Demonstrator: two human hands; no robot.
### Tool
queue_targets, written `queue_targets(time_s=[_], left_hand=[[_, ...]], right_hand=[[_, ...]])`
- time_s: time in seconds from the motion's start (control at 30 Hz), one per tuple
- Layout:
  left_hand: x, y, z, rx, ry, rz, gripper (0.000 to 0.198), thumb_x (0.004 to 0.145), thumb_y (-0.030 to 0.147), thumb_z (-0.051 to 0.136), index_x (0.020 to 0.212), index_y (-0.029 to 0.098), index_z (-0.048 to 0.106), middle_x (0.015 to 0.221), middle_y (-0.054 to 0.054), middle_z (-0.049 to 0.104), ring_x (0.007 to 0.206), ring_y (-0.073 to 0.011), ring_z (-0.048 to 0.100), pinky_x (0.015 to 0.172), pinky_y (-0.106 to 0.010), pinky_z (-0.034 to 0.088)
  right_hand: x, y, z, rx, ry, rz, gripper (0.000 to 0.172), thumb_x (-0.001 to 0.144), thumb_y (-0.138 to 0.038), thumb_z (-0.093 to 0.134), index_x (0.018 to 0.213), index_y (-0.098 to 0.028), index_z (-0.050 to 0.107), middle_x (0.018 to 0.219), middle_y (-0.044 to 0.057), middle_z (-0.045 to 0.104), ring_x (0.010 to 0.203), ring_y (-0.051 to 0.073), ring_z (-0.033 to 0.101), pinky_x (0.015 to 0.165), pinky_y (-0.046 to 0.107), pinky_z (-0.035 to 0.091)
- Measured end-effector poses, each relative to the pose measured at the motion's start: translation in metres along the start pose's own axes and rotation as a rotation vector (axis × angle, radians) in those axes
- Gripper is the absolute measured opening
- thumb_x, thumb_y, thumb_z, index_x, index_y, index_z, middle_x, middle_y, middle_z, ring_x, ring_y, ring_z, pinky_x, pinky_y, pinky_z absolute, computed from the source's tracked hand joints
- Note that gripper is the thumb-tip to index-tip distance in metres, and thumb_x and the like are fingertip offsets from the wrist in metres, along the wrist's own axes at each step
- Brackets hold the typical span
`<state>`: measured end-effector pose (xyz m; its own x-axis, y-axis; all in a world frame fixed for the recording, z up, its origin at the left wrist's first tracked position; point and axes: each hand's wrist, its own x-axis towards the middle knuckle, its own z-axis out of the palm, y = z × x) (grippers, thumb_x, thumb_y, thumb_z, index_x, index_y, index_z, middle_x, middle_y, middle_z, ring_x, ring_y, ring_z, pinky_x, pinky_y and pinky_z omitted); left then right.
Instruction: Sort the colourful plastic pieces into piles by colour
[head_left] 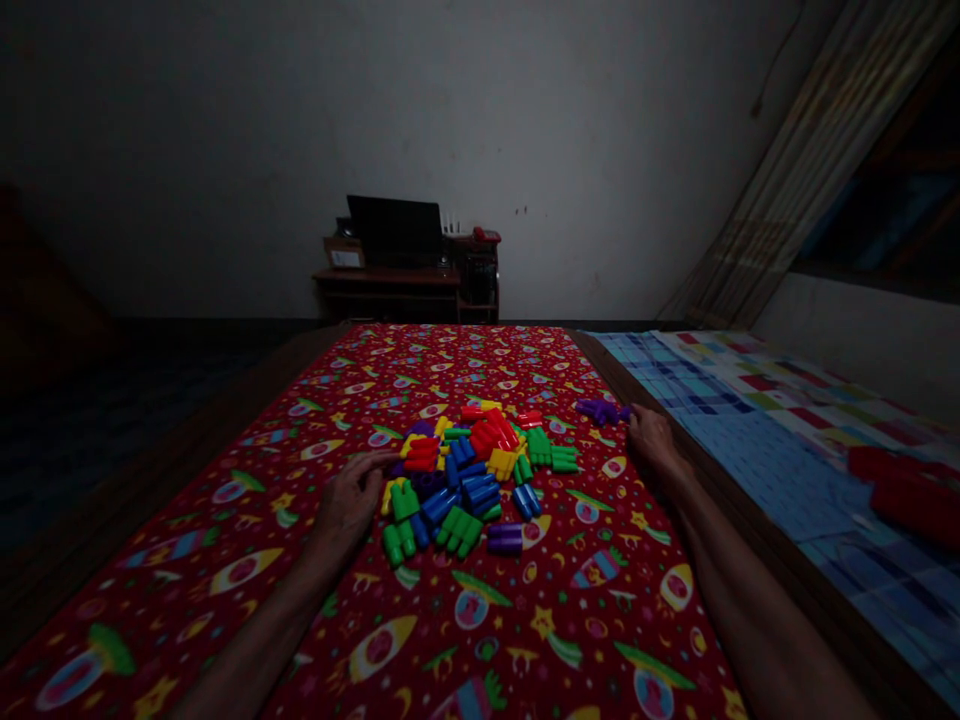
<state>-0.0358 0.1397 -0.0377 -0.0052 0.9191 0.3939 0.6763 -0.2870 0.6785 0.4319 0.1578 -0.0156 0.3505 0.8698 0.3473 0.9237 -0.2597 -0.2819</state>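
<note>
A heap of plastic building blocks in red, blue, green, yellow and purple lies on the red patterned cloth (375, 640). My left hand (352, 500) rests at the heap's left side, fingers stretched out, their tips by a red block (421, 455) and a dark purple block (428, 484). To the right, apart from the heap, several purple blocks (600, 411) lie together near the cloth's edge. My right hand (654, 440) has its fingers closed at the right end of these purple blocks; the exact grip is small and dim. Green blocks (459, 532) and a single purple block (505, 539) sit at the near side.
Beyond the table's far end, a dark monitor (395, 230) stands on a wooden desk (386, 285) against the wall. Blue checked bedding (705, 450) lies along the right, with a red cloth (911, 495) on it. A curtain (795, 160) hangs by the window.
</note>
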Motion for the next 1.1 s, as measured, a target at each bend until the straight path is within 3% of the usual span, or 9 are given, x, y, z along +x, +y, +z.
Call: queue_targets(time_s=[0.2,0.37,0.53,0.63,0.73,0.8,0.93,1.0,1.1], left_hand=[[-0.001,0.005,-0.002,-0.006,-0.007,-0.007,0.037,0.08,0.033,0.039,0.092,0.019,0.07,0.108,-0.008,0.07,0.103,-0.0239,0.063,0.094,-0.038,0.05],[-0.002,0.007,-0.001,-0.013,-0.003,-0.001,0.036,0.08,0.032,0.039,0.093,0.019,0.07,0.106,-0.008,0.07,0.101,-0.0228,0.064,0.092,-0.036,0.05],[-0.002,0.008,0.0,-0.016,0.004,-0.005,0.036,0.079,0.03,0.038,0.09,0.018,0.07,0.105,-0.008,0.07,0.102,-0.0227,0.063,0.094,-0.037,0.049],[-0.002,0.007,0.001,-0.041,0.008,-0.003,0.036,0.079,0.03,0.038,0.09,0.019,0.07,0.105,-0.008,0.069,0.101,-0.0221,0.063,0.093,-0.037,0.05],[-0.003,0.008,0.001,-0.045,0.003,0.0,0.035,0.08,0.03,0.038,0.09,0.019,0.069,0.104,-0.007,0.07,0.1,-0.0219,0.063,0.093,-0.037,0.049],[-0.003,0.009,0.001,-0.046,0.0,-0.004,0.035,0.08,0.03,0.038,0.09,0.019,0.069,0.104,-0.007,0.07,0.1,-0.0217,0.063,0.093,-0.037,0.05],[-0.003,0.012,0.0,-0.051,0.006,-0.013,0.036,0.079,0.03,0.038,0.089,0.018,0.07,0.103,-0.007,0.07,0.1,-0.0221,0.064,0.092,-0.036,0.05],[-0.003,0.012,0.0,-0.052,0.01,-0.009,0.036,0.078,0.029,0.038,0.089,0.019,0.07,0.103,-0.007,0.07,0.099,-0.022,0.064,0.092,-0.037,0.05],[-0.002,0.011,0.0,-0.049,0.01,-0.004,0.035,0.077,0.028,0.038,0.088,0.02,0.07,0.102,-0.006,0.071,0.099,-0.0218,0.064,0.093,-0.037,0.05]], right_hand=[[0.001,-0.001,0.009,0.206,-0.005,-0.156,0.046,0.078,-0.011,0.041,0.116,-0.012,0.068,0.098,0.011,0.075,0.089,0.023,0.069,0.077,0.027,0.05],[0.001,-0.004,0.007,0.223,0.038,-0.128,0.048,0.074,-0.012,0.043,0.114,-0.011,0.069,0.1,0.013,0.074,0.091,0.028,0.069,0.078,0.033,0.051],[-0.007,-0.039,-0.012,0.276,0.1,-0.219,0.037,0.08,-0.018,0.044,0.104,-0.013,0.072,0.094,0.013,0.074,0.081,0.023,0.069,0.072,0.029,0.049],[-0.027,-0.087,-0.038,0.318,-0.05,-0.436,0.029,0.086,-0.024,0.046,0.089,-0.013,0.072,0.076,0.009,0.072,0.065,0.017,0.064,0.062,0.024,0.044],[-0.064,-0.13,-0.063,0.267,-0.332,-0.748,0.029,0.091,-0.032,0.049,0.08,-0.015,0.07,0.064,0.003,0.066,0.056,0.012,0.056,0.055,0.021,0.035],[-0.095,-0.145,-0.067,0.154,-0.462,-0.897,0.021,0.086,-0.036,0.061,0.079,-0.018,0.07,0.066,0.002,0.065,0.059,0.013,0.056,0.056,0.022,0.036],[-0.146,-0.141,-0.045,0.089,-0.284,-1.08,0.022,0.084,-0.028,0.065,0.103,-0.018,0.065,0.105,0.013,0.067,0.098,0.023,0.059,0.083,0.033,0.044],[-0.154,-0.135,-0.035,0.1,-0.231,-1.129,0.024,0.087,-0.021,0.06,0.11,-0.018,0.062,0.115,0.016,0.063,0.109,0.025,0.056,0.091,0.038,0.043],[-0.139,-0.131,-0.036,0.177,-0.261,-1.145,0.029,0.087,-0.026,0.061,0.114,-0.018,0.06,0.11,0.013,0.065,0.102,0.023,0.059,0.087,0.034,0.045]])
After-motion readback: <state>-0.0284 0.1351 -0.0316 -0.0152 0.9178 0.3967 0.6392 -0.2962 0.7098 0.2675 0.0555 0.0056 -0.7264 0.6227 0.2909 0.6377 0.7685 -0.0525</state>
